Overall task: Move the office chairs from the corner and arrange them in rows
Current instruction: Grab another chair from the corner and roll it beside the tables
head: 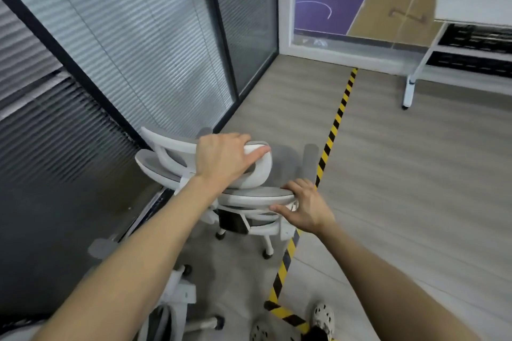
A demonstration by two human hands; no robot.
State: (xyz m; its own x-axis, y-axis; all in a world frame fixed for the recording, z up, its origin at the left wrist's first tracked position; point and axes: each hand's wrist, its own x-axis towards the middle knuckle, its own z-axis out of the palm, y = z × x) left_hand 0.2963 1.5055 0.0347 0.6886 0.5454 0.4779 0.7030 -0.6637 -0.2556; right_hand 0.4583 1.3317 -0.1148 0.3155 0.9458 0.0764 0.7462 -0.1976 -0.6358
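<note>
Single head view — looks forward and down, close over hands (263, 183), toward glass corner.

An office: glass partitions with blinds (133, 44), white office chair (249, 196), hazard-striped floor tape (336, 119), white desk (471, 8).

Bottom edge cuts off second chair (180, 299); right edge, the desk (471, 5)
</note>
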